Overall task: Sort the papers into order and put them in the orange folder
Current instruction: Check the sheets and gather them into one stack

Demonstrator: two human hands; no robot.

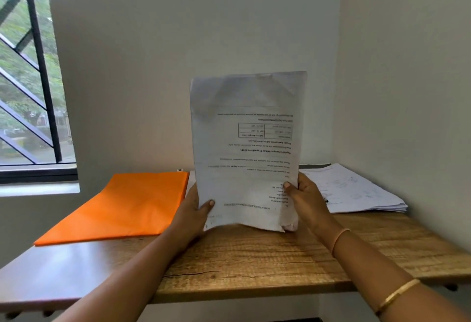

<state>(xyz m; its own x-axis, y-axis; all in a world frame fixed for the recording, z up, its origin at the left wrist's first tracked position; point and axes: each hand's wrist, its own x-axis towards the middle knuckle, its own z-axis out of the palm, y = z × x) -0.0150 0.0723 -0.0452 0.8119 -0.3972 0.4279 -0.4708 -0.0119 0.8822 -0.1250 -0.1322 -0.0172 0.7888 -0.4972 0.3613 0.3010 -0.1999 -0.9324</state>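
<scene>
1. Head view, materials: a thin sheaf of white printed papers (244, 148) stands upright over the middle of the wooden table (242, 258). Its text and a small ruled grid are upside down, the top is soft and shadowed, and the lower right corner is crumpled.
2. The left hand (193, 209) pinches the sheaf's lower left edge, thumb on the front and fingers behind. The right hand (305, 202) pinches the lower right edge the same way.
3. The orange folder (127, 204) lies flat and closed on the left of the table, smooth and matte, just beside the left hand.
4. Edges and room: whether the sheaf's bottom edge touches the tabletop cannot be told. Bare grained wood lies near, between the forearms and out to the front edge.
5. Around: a loose stack of white papers (356, 191) sits far right in the wall corner, near the right hand. A barred window (25, 79) is at far left. Two thin bangles (340, 239) circle the right forearm.
</scene>
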